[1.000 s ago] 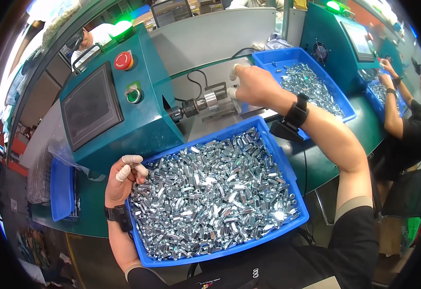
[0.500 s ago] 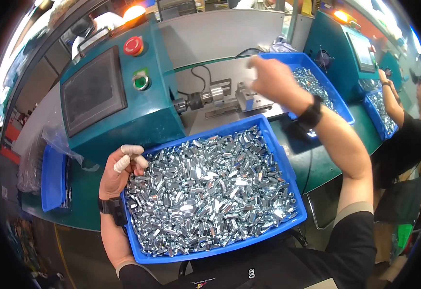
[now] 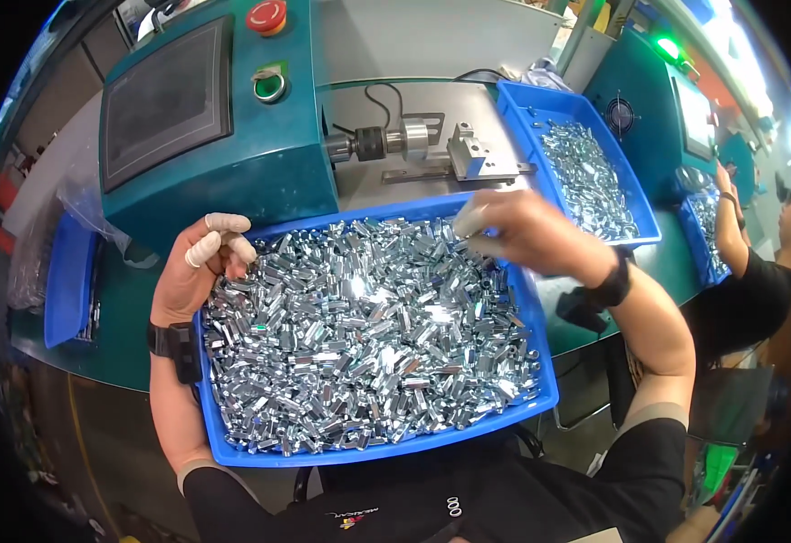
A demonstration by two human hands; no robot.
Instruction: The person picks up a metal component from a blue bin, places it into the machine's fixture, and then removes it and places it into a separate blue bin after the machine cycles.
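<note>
A large blue tray [image 3: 540, 362] heaped with small shiny hexagonal metal standoffs [image 3: 368, 335] lies in front of me. My left hand [image 3: 203, 262], with white finger cots, is at the tray's far left corner. Its fingers are curled together, and whatever they hold is hidden. Over the far right corner of the same tray is my right hand [image 3: 527, 231], smeared by motion, its covered fingertips pointing left. I cannot make out whether anything is between them. Beyond the tray, a machine chuck [image 3: 386, 142] faces a metal fixture block [image 3: 481, 156].
A teal machine housing [image 3: 268, 163] with a dark screen and red stop button stands at the far left. Another blue tray [image 3: 646, 226] of metal parts lies to the right. A blue bin [image 3: 65, 290] sits at far left. A co-worker [image 3: 757, 271] works at the right.
My right hand has come back from near the fixture block to above the tray's far right corner. My left hand stays by the tray corner. The other machine's lamp turned from orange to green.
</note>
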